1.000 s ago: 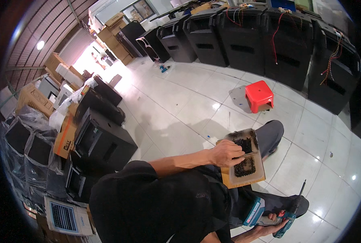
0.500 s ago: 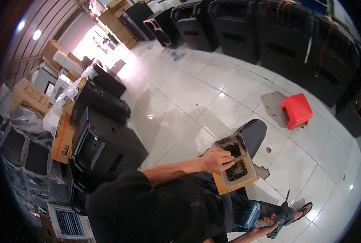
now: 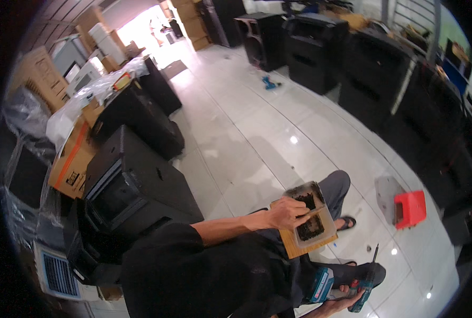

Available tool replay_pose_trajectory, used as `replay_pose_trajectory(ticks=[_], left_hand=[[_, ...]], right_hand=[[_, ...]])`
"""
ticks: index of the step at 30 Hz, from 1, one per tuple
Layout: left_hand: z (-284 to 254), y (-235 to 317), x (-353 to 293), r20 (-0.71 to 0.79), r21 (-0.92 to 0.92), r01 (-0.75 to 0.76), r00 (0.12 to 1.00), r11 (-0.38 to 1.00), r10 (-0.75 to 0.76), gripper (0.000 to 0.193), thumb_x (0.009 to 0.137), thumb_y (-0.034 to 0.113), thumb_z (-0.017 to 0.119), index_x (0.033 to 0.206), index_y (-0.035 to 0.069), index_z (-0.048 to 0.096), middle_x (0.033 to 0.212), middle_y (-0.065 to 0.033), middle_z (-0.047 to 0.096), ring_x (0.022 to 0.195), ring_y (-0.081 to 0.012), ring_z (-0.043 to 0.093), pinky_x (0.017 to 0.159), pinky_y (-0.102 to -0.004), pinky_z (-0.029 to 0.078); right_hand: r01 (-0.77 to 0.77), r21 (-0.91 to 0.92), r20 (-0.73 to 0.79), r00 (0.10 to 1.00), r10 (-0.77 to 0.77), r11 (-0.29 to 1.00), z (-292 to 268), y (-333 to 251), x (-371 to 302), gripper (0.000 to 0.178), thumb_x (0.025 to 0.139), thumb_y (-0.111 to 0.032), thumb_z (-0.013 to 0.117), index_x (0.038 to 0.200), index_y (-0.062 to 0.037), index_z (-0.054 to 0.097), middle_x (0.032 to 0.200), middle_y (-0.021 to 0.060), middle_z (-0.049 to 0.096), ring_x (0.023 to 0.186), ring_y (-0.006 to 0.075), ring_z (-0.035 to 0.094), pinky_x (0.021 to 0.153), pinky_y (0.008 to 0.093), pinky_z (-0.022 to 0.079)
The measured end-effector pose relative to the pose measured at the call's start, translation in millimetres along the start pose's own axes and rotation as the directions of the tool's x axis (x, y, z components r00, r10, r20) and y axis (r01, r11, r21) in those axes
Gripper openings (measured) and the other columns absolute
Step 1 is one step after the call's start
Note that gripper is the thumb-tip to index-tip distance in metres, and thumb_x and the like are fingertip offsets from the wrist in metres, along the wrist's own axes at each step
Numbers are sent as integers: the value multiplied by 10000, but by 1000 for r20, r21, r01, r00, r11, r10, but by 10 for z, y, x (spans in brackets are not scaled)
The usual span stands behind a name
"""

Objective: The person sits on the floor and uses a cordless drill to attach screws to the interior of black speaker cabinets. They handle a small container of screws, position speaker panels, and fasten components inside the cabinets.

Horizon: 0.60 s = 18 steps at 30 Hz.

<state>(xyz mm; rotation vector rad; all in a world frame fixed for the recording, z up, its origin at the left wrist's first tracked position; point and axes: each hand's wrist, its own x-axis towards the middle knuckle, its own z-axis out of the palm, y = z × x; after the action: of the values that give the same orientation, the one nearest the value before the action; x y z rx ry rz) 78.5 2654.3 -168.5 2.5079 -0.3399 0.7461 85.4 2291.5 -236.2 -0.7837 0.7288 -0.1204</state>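
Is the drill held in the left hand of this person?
No, the right hand holds the drill, while the left hand is over the plastic box.

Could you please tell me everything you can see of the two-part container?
The open container looks like pale, translucent plastic, grimy inside, with a divider across its middle. Small black pieces lie on both sides. It rests on a wood-coloured board. The left hand reaches over one side; whether it touches the container is unclear.
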Motion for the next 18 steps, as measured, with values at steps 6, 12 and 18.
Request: replay_pose_trajectory(ticks=[6, 12, 18], left_hand=[[-849, -606, -168, -44, 67, 20, 999, 998, -17, 165, 791, 126, 694, 861, -22, 669, 701, -97, 580, 566, -248, 579, 493, -356, 460], [-1494, -1240, -549, -141, 96, 179, 976, 979, -165, 174, 805, 137, 686, 874, -23, 674, 701, -96, 594, 563, -250, 593, 503, -349, 471], [-2033, -1745, -945, -263, 130, 413, 891, 901, -370, 158, 800, 158, 681, 750, 17, 629, 621, -78, 527, 525, -250, 568, 472, -368, 455]], right_hand=[[27, -187, 244, 970, 20, 982, 608, 507, -433, 564, 917, -494, 494, 1175, 6, 528, 1070, 131, 596, 816, 217, 529, 709, 366, 430], [-1, -307, 269, 959, 88, 952, 1233, 961, -700, 540, 922, -490, 489, 1095, 17, 556, 919, 120, 608, 684, 202, 522, 629, 339, 438], [196, -510, 434, 899, 54, 837, 2429, 1307, -1093, 506, 906, -486, 528, 988, 12, 562, 735, 85, 570, 555, 181, 508, 499, 313, 434]])
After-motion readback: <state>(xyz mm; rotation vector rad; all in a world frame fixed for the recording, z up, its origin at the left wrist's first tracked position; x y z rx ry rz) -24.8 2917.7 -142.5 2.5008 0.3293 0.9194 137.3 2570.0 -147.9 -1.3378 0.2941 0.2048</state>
